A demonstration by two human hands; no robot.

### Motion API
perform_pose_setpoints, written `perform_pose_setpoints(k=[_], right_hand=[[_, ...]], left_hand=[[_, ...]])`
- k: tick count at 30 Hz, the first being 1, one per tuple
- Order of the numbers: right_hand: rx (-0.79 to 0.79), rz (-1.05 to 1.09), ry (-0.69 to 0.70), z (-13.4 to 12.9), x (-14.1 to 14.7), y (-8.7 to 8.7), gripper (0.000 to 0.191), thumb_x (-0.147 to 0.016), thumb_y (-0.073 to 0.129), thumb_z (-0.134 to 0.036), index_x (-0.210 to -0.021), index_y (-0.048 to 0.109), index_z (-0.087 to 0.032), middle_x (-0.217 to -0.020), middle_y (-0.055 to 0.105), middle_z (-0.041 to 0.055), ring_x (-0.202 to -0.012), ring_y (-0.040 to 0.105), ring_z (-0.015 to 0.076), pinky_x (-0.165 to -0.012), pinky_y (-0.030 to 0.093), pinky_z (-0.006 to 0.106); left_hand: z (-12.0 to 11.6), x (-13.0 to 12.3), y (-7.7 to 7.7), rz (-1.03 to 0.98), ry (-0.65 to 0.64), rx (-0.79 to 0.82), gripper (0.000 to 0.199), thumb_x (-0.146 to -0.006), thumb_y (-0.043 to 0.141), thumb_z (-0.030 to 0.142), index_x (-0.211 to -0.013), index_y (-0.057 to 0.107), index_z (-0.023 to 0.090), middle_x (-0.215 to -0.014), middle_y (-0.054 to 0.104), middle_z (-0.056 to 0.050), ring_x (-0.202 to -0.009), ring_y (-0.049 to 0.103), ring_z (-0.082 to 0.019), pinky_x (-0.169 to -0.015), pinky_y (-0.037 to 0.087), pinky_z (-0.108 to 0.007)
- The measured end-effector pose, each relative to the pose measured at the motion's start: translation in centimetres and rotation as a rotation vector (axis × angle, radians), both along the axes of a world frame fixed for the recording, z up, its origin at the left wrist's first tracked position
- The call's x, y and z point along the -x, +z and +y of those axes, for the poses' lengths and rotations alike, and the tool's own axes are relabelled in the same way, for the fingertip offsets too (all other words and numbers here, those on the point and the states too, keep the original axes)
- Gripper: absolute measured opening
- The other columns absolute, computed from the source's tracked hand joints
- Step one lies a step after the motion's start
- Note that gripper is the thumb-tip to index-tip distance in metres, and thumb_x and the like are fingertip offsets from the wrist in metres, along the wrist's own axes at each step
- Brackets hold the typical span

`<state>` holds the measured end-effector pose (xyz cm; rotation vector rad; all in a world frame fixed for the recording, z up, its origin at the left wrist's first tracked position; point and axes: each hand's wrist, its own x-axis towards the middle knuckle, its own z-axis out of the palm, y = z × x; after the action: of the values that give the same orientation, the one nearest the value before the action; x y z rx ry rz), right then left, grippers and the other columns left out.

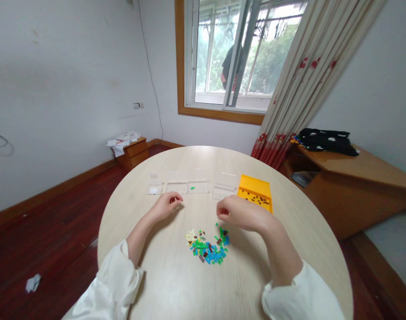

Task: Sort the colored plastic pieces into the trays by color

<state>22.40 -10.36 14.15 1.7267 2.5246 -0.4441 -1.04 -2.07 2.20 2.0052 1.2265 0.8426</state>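
Observation:
A pile of small blue, green, brown and cream bricks (212, 253) lies on the round table (189, 293). My right hand (238, 211) hovers above and behind the pile's right side, its fingers curled together; what they hold, if anything, is hidden. My left hand (166, 205) is closed near the front of the clear boxes, thumb and fingertips together, contents too small to name. Brown pieces lie in the open yellow box (255, 184), partly behind my right hand. One clear box (198, 187) holds a few green pieces.
More open clear boxes stand in the row, among them a small left one (154, 189) with something white inside and one (224, 193) beside the yellow box. A wooden cabinet (366, 178) stands beyond the table's right edge.

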Motion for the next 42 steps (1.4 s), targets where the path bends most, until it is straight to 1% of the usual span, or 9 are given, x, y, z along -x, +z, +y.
perform_pose_setpoints(k=[5,9,13,19,25,29,34,40,42], right_hand=[[0.156,-0.181,0.149,0.6,3.9,-3.3,0.024,-0.063,0.059,-0.009,-0.083,0.073,-0.011,-0.082,0.072,0.0133,-0.072,0.066,0.0208,-0.052,0.039,0.023],[0.097,-0.240,0.167,0.8,5.0,-4.9,0.024,-0.065,0.058,-0.009,-0.084,0.073,-0.010,-0.083,0.072,0.0163,-0.077,0.067,0.0226,-0.058,0.043,0.024],[0.101,-0.245,0.142,1.0,4.7,-4.9,0.022,-0.067,0.058,-0.010,-0.084,0.073,-0.010,-0.084,0.072,0.0157,-0.076,0.068,0.0220,-0.058,0.044,0.024],[0.174,-0.241,0.123,1.5,4.1,-5.1,0.030,-0.053,0.068,-0.007,-0.083,0.073,-0.010,-0.083,0.072,0.0134,-0.075,0.068,0.0226,-0.056,0.044,0.023],[0.200,-0.241,0.118,1.5,4.2,-5.2,0.029,-0.056,0.066,-0.008,-0.084,0.073,-0.010,-0.082,0.072,0.0145,-0.075,0.068,0.0230,-0.059,0.045,0.024],[0.176,-0.251,0.133,1.5,4.3,-5.3,0.026,-0.059,0.063,-0.006,-0.083,0.073,-0.009,-0.081,0.072,0.0153,-0.074,0.068,0.0231,-0.059,0.046,0.024],[0.145,-0.247,0.145,1.7,4.4,-5.8,0.025,-0.064,0.060,-0.006,-0.085,0.073,-0.008,-0.085,0.072,0.0174,-0.079,0.068,0.0248,-0.061,0.047,0.025],[0.117,-0.236,0.148,1.5,4.5,-5.7,0.026,-0.069,0.056,-0.009,-0.090,0.071,-0.010,-0.089,0.071,0.0168,-0.084,0.068,0.0242,-0.065,0.047,0.026],[0.127,-0.236,0.150,1.5,4.5,-5.6,0.025,-0.069,0.058,-0.011,-0.089,0.071,-0.011,-0.088,0.072,0.0161,-0.083,0.068,0.0241,-0.064,0.047,0.025]], left_hand=[[2.6,2.9,-0.8,-0.081,0.404,-0.138,0.022,-0.073,0.050,0.028,-0.078,0.065,0.013,-0.074,0.067,-0.006,-0.062,0.054,-0.015,-0.061,0.041,-0.026],[3.5,4.6,-1.5,-0.041,0.559,-0.201,0.022,-0.073,0.050,0.027,-0.079,0.067,0.014,-0.080,0.069,-0.006,-0.065,0.056,-0.016,-0.064,0.043,-0.027],[3.8,5.6,-1.8,0.048,0.612,-0.212,0.020,-0.073,0.050,0.024,-0.078,0.067,0.014,-0.080,0.069,-0.006,-0.066,0.057,-0.017,-0.066,0.043,-0.027],[4.2,6.3,-2.5,0.149,0.657,-0.207,0.021,-0.075,0.049,0.021,-0.082,0.067,0.014,-0.083,0.069,-0.007,-0.069,0.059,-0.018,-0.071,0.044,-0.028],[4.8,6.6,-3.3,0.223,0.679,-0.216,0.022,-0.076,0.048,0.021,-0.085,0.067,0.015,-0.087,0.068,-0.009,-0.075,0.061,-0.020,-0.074,0.044,-0.030],[4.6,6.2,-2.8,0.198,0.689,-0.264,0.022,-0.075,0.050,0.024,-0.084,0.067,0.013,-0.084,0.067,-0.009,-0.073,0.059,-0.020,-0.072,0.044,-0.031],[2.9,3.9,-1.2,-0.014,0.544,-0.275,0.020,-0.074,0.051,0.027,-0.080,0.066,0.014,-0.076,0.065,-0.005,-0.065,0.054,-0.015,-0.065,0.043,-0.027],[-0.5,0.2,-0.1,-0.006,-0.096,0.030,0.022,-0.070,0.060,0.032,-0.076,0.067,0.012,-0.059,0.055,0.000,-0.055,0.044,-0.011,-0.053,0.035,-0.022],[-1.3,-0.5,0.0,0.026,-0.234,0.141,0.024,-0.069,0.063,0.033,-0.077,0.068,0.011,-0.057,0.054,0.001,-0.053,0.041,-0.009,-0.051,0.032,-0.021]])
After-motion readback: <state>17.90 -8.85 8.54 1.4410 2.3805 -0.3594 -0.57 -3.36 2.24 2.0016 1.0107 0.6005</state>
